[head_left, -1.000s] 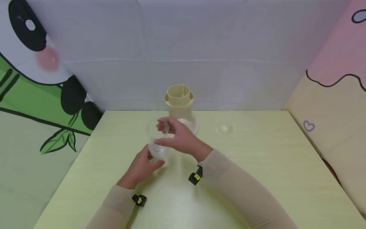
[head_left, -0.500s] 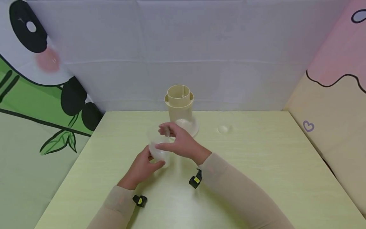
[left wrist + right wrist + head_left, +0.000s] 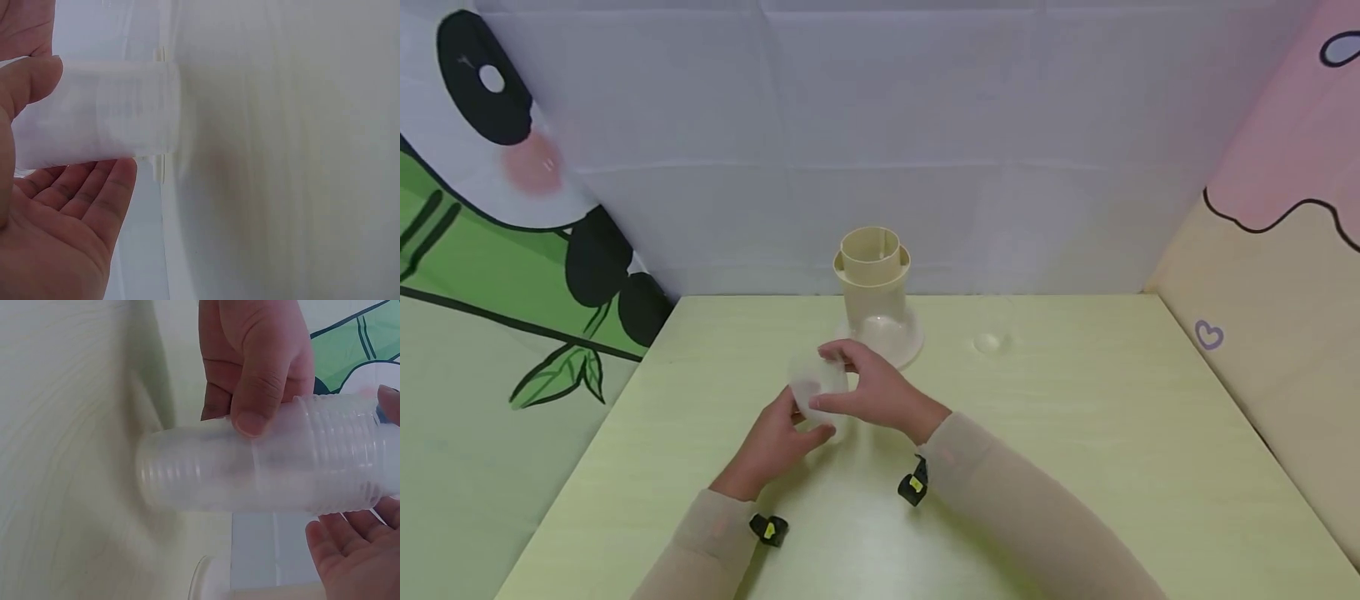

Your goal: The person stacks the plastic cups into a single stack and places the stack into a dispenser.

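A pale wall [image 3: 925, 100] rose behind the table [image 3: 1075, 467], with a painted panel [image 3: 482, 250] along the left and a pink and cream panel [image 3: 1277, 217] along the right. The person's beige sleeves [image 3: 1037, 500] reached in over the table from the near edge. A cream holder [image 3: 875, 292] stood upright on its round base near the table's far edge. Just in front of it, the stack [image 3: 250, 469] of clear cups was held above the table by both hands. The right hand [image 3: 872, 392] had thumb and fingers on opposite sides of the stack's upper, rim end; the left hand [image 3: 771, 446] gripped it lower down, thumb on one side and fingers on the other. A single clear cup [image 3: 988, 342], faintly outlined, stood to the right of the holder, well apart from it. Small black devices [image 3: 769, 530] sat at both wrists.
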`<state>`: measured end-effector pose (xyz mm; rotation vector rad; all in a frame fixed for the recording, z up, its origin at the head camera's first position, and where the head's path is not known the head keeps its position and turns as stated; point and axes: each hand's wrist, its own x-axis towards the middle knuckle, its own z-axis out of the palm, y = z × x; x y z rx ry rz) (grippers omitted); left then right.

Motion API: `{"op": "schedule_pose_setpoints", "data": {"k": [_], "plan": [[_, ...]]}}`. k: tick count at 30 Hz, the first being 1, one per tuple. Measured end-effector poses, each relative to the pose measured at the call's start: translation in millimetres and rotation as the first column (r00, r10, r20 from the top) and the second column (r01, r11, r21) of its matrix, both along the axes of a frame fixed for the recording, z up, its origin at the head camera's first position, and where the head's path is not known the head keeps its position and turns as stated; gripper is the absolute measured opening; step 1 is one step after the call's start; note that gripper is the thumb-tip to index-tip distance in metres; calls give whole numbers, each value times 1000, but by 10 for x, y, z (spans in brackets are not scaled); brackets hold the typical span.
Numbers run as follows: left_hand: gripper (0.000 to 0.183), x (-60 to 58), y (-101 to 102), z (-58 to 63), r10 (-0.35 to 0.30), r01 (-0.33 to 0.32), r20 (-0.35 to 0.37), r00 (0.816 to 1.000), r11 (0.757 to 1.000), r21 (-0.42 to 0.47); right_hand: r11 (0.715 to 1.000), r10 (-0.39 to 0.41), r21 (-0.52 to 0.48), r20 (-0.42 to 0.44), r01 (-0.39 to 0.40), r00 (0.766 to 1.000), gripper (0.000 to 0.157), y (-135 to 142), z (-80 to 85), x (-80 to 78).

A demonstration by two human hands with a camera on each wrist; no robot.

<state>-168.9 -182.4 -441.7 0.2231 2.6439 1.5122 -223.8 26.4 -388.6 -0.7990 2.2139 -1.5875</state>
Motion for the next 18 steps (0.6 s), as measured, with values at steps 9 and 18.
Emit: {"op": "schedule_pose_setpoints", "data": {"k": [9, 18], "plan": [[65, 29, -16, -17, -26, 26, -29, 999, 1000, 3, 1000, 18, 7, 34, -19, 999, 79, -8, -123, 40], [65, 1, -1, 26, -9, 8, -37, 999, 1000, -8, 999, 33, 18, -22, -33, 999, 87, 77, -102, -9]]}}
